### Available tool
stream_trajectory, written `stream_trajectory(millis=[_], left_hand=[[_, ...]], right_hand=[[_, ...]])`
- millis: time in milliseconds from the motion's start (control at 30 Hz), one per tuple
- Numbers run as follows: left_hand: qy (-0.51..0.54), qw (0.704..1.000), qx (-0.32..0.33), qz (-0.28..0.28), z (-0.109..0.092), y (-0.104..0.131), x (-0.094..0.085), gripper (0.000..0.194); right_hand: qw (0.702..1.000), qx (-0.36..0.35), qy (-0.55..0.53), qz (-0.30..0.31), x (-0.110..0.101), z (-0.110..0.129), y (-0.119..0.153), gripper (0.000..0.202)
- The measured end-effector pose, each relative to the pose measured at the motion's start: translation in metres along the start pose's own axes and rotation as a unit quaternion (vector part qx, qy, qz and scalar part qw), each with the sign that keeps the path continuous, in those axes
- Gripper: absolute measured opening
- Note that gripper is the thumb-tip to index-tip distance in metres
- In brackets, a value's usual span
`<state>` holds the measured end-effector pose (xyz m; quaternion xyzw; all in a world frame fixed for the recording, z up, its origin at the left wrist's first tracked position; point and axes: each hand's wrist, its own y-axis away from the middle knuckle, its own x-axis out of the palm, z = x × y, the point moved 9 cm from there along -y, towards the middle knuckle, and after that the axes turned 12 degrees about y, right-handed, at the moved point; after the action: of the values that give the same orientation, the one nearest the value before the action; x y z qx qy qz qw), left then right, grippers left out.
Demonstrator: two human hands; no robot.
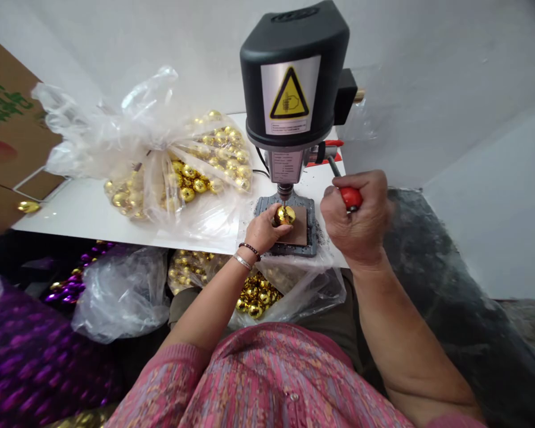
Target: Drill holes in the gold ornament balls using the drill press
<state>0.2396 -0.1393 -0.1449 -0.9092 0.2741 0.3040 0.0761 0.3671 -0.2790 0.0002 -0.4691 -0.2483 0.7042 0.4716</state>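
Observation:
A black drill press with a yellow warning label stands on the white table. Under its chuck, my left hand grips a shiny gold ball between thumb and fingers. The ball rests on a brown wooden square on the grey metal base, with the bit at the ball's top. My right hand is wrapped round the red knob of the press lever, to the right of the chuck.
A tied clear bag of gold balls lies left of the press. An open bag of gold balls sits in the lap below the table edge. Purple balls and a cardboard box are at the left. Dark shavings surround the base.

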Motion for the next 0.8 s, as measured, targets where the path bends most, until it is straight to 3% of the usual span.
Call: stream_trajectory(millis=[200, 367, 500, 567, 667, 733, 800], left_hand=[[0.004, 1.0, 0.005, -0.004, 0.002, 0.0, 0.001, 0.066], [0.017, 1.0, 0.009, -0.004, 0.002, 0.002, 0.001, 0.063], [0.033, 0.999, 0.012, 0.0, 0.001, 0.004, 0.0, 0.061], [0.045, 0.999, 0.01, -0.002, 0.001, 0.004, 0.0, 0.06], [0.076, 0.997, 0.0, -0.008, 0.004, 0.002, 0.001, 0.06], [0.098, 0.995, -0.007, -0.019, 0.006, 0.001, 0.001, 0.06], [0.131, 0.991, -0.003, -0.022, 0.007, 0.004, 0.0, 0.057]], right_hand=[[0.999, -0.019, 0.008, -0.044, 0.003, -0.005, 0.012, 0.017], [0.991, -0.066, -0.068, -0.096, 0.016, -0.011, 0.027, 0.014], [0.988, -0.062, -0.094, -0.106, 0.02, -0.01, 0.032, 0.008], [0.988, -0.047, -0.096, -0.107, 0.01, -0.005, 0.022, 0.008], [0.993, -0.001, -0.08, -0.084, -0.006, 0.005, -0.017, 0.016], [0.993, 0.09, -0.08, -0.004, -0.001, -0.001, -0.049, 0.026], [0.987, 0.117, -0.104, 0.037, 0.003, 0.0, -0.076, 0.029]])
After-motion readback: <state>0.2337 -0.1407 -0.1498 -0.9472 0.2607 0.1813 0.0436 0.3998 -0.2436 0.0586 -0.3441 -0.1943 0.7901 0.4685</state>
